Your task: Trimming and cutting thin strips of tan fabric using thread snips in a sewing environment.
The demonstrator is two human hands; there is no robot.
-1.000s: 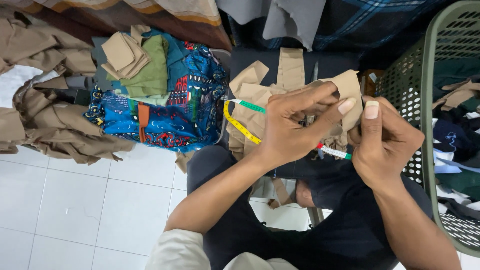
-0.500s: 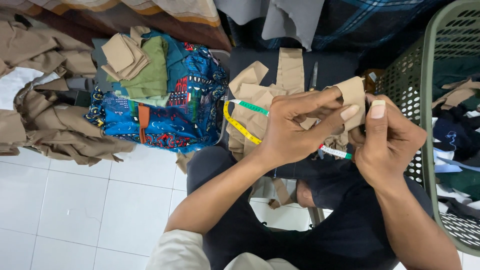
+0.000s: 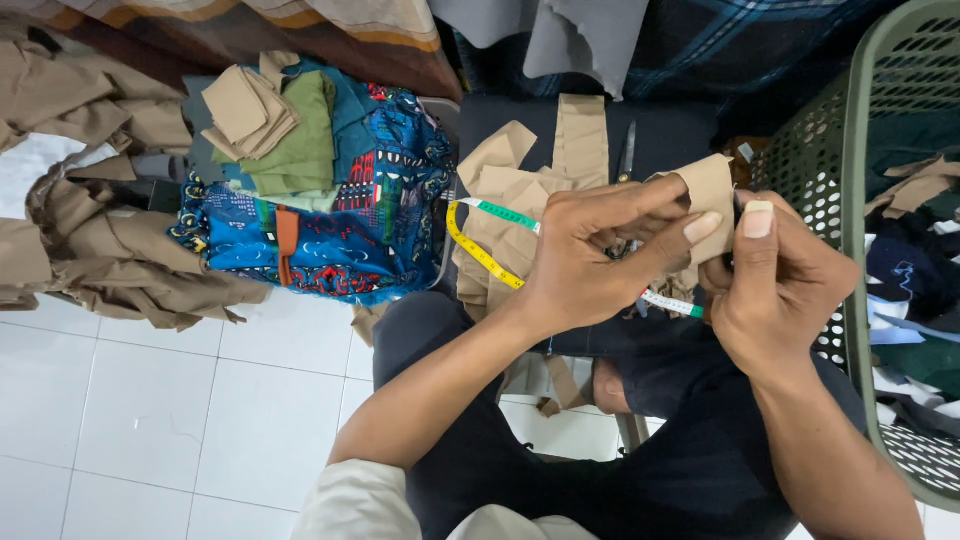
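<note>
While both hands meet, the tan fabric piece (image 3: pixel 708 190) sits pinched between the left hand's (image 3: pixel 590 255) fingers (image 3: pixel 690 228) and the right hand's (image 3: pixel 775 285) thumb.

The tan fabric piece (image 3: pixel 708 190) has slid a little to the right and now sits more tucked between both hands. The left hand (image 3: pixel 590 255) has stretched its fingers further across it, and the right hand's (image 3: pixel 775 285) thumb seems raised slightly higher.
</note>
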